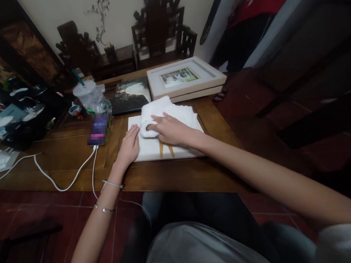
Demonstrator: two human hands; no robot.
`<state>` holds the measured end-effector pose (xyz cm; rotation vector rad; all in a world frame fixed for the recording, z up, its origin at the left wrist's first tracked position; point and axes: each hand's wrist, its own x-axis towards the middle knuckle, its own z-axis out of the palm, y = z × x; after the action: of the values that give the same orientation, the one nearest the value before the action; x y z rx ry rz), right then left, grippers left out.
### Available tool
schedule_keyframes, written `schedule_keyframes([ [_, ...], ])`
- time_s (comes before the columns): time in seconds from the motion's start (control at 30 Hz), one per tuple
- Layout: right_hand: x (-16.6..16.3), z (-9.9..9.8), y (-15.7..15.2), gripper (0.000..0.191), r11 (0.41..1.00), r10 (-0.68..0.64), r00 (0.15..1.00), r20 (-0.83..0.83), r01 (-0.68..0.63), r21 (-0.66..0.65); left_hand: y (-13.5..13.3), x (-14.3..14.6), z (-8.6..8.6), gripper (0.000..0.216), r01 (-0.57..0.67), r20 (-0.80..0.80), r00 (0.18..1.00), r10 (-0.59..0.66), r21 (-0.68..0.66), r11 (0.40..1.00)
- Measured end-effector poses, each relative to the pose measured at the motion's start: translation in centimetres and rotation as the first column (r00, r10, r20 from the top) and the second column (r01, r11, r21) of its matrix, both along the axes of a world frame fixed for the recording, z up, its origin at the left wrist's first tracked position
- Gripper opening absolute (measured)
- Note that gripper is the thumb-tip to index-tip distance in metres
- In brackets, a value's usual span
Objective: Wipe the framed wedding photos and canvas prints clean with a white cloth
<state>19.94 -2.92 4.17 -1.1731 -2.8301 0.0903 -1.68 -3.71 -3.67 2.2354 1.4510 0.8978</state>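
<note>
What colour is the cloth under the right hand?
White. The head view shows the cloth under the right hand, on a white panel.

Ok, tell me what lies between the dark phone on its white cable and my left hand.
Only bare brown wooden tabletop, as the head view shows; nothing lies between the dark phone and the left hand.

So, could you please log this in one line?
left hand: on white board | right hand: pressing white cloth onto white board

Dim indoor light, dark corners, wide-angle bending at edges.
</note>
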Motion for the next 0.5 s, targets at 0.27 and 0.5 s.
schedule_keyframes([
  [0.27, -0.5, -1.2, -2.5, 0.053, 0.993, 0.104, 0.989, 0.106, -0.109, 0.041, -0.3, 0.3, 0.5, 0.047, -0.021, -0.05, 0.999, 0.02, -0.003, 1.0],
  [0.5, 2.3, 0.0, -9.7, 0.047, 0.957, 0.268, 0.956, -0.123, -0.279, -0.084, -0.2, 0.4, 0.1, 0.046, -0.042, -0.03, 0.999, 0.042, 0.017, 0.999],
])
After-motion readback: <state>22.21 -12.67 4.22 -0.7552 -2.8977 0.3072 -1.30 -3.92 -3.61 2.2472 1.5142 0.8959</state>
